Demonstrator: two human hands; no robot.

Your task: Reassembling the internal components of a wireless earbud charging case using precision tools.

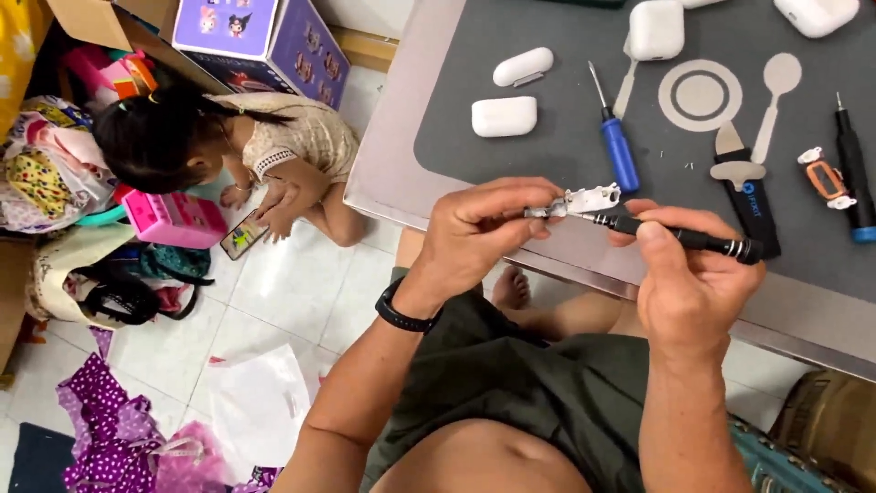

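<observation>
The left hand (pixel 479 233) has its grip closed on a small white plastic part (pixel 591 198), pinched between thumb and fingertips and held in the air just above the near edge of the bench (pixel 383 187); the right hand (pixel 689 283) has its grip clamped round a slim black precision screwdriver (pixel 680 236), whose tip meets the part from the right; the work looks best done with the driver kept in line with the part and the pinch firm, since the piece seems light enough to twist away, and whether a screw sits under the tip is too small to tell; both hands hang over the person's lap rather than over the grey mat (pixel 566 155), so anything that slips would likely fall to the tiled floor (pixel 301 292); moving the work forward over the mat would be the safer choice, I judge; on the mat lie two white earbud cases (pixel 505 116), a blue-handled screwdriver (pixel 619 151), a flat metal pry tool (pixel 776 91) and a black-handled tool (pixel 750 205), all well apart from the hands; open room lies on the mat's near strip, between the blue-handled screwdriver and the bench edge; to the left a child (pixel 228 146) sits on the floor near the bench corner, clear of the hands.
</observation>
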